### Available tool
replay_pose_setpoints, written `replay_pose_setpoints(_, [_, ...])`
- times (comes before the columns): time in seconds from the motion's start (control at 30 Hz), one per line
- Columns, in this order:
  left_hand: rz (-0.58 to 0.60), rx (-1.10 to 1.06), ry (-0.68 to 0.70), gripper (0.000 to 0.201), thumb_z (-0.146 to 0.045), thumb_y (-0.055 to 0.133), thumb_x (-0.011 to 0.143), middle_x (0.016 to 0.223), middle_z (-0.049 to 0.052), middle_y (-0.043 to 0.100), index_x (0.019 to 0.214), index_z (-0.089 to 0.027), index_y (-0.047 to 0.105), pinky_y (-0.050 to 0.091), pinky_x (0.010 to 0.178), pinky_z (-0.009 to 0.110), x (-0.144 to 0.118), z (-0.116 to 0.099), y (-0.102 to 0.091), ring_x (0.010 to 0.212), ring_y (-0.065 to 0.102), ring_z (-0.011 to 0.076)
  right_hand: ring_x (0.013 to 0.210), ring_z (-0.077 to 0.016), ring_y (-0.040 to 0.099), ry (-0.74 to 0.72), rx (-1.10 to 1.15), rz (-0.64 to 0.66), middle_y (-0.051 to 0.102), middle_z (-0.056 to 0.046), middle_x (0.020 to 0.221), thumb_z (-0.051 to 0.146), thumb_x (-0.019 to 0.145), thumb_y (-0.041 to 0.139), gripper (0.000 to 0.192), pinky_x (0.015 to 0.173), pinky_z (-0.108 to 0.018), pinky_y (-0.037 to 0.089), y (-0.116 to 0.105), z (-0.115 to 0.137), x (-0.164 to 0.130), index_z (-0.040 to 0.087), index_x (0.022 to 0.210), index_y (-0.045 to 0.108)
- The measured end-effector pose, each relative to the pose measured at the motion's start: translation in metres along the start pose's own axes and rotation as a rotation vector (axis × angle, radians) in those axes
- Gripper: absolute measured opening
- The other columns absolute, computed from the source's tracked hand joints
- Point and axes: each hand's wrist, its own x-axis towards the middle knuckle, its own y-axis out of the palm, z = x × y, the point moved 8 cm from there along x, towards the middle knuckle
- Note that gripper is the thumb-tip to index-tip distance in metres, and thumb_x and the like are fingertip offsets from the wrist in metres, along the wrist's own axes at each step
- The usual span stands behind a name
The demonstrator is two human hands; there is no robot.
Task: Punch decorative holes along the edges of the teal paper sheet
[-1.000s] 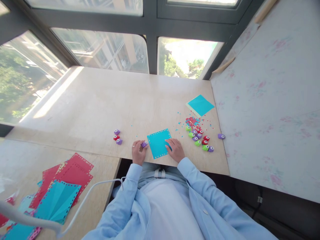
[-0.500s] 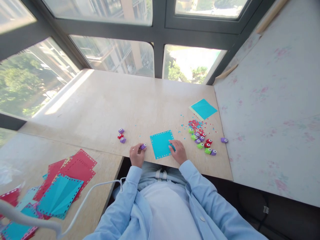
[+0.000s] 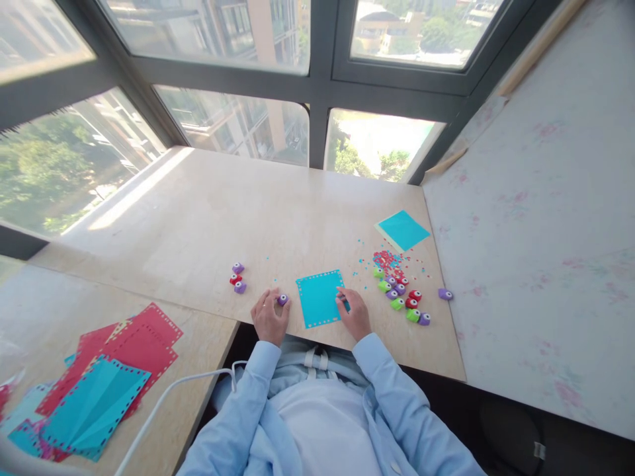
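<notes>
A square blue paper sheet (image 3: 320,301) with small punched shapes along its edges lies on the table in front of me. My right hand (image 3: 356,313) is at its right edge, thumb and fingers drawn together on the paper there. To the left of the sheet, my left hand (image 3: 270,317) has its fingers closed around a small purple craft punch (image 3: 282,299), held at the tabletop. Two more purple punches and a red punch (image 3: 235,279) sit in a short column beyond that hand.
Several green, purple and red punches (image 3: 397,304) cluster on the right, beside scattered red and blue paper bits (image 3: 389,261). A lone purple punch (image 3: 445,294) sits by the wall. Blue squares (image 3: 403,230) lie behind. Punched red sheets (image 3: 143,350) and a white cable (image 3: 171,391) are at left.
My left hand has turned the purple punch so its round top faces up. My right fingers have drawn together at the sheet's edge. The camera view has tilted slightly upward.
</notes>
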Motion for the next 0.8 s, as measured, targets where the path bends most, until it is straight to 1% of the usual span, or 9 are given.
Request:
replay_pose_setpoints(0.13, [-0.038,0.028,-0.008,0.022,-0.039,0.065,0.081,0.113,0.009,0.067,0.096,-0.024,0.061,0.03,0.097,0.043,0.003,-0.005,-0.003,0.115,0.053,0.0306,0.085,-0.0214,0.06,-0.009,-0.007,-0.005,0.067,-0.007,0.09,0.024,0.09,0.045,0.027,0.083,-0.04,0.05,0.0,0.0,0.002,0.021,0.112,0.061])
replay_pose_setpoints(0.2, [-0.037,0.041,-0.026,0.023,-0.04,0.064,0.081,0.113,0.009,0.066,0.098,-0.024,0.062,0.031,0.096,0.044,0.006,-0.006,-0.002,0.113,0.052,0.0315,0.085,-0.0215,0.06,-0.006,-0.019,-0.007,0.067,-0.007,0.089,0.024,0.091,0.044,0.027,0.082,-0.04,0.05,0.0,0.0,0.003,0.021,0.111,0.062])
replay_pose_setpoints(0.43, [0.047,0.071,0.021,0.02,-0.032,0.058,0.085,0.112,0.011,0.064,0.102,-0.023,0.06,0.031,0.094,0.044,0.017,-0.023,0.016,0.113,0.051,0.0311,0.083,-0.0213,0.061,-0.003,-0.045,-0.027,0.067,-0.008,0.089,0.025,0.092,0.043,0.027,0.081,-0.038,0.05,0.001,-0.001,0.006,0.02,0.108,0.063])
replay_pose_setpoints(0.53, [0.086,0.069,0.05,0.021,-0.032,0.057,0.086,0.114,0.012,0.063,0.104,-0.023,0.059,0.031,0.094,0.044,0.02,-0.03,0.022,0.114,0.05,0.0312,0.082,-0.0211,0.061,-0.008,-0.042,-0.044,0.067,-0.008,0.089,0.024,0.092,0.043,0.027,0.08,-0.038,0.051,-0.001,0.0,0.006,0.019,0.107,0.064])
replay_pose_setpoints(0.67, [0.095,0.071,0.053,0.022,-0.034,0.057,0.086,0.113,0.012,0.063,0.105,-0.023,0.059,0.031,0.094,0.044,0.021,-0.03,0.023,0.114,0.05,0.0315,0.079,-0.0201,0.061,0.013,-0.026,-0.049,0.067,-0.008,0.088,0.025,0.091,0.044,0.026,0.077,-0.036,0.052,0.0,0.0,0.008,0.02,0.107,0.064])
replay_pose_setpoints(0.8, [0.104,0.09,0.057,0.023,-0.035,0.056,0.087,0.115,0.012,0.061,0.106,-0.023,0.059,0.031,0.094,0.045,0.022,-0.03,0.023,0.115,0.048,0.0322,0.073,-0.0183,0.06,0.073,0.006,-0.077,0.067,-0.007,0.089,0.027,0.089,0.046,0.025,0.074,-0.035,0.052,0.001,-0.003,0.012,0.02,0.105,0.064])
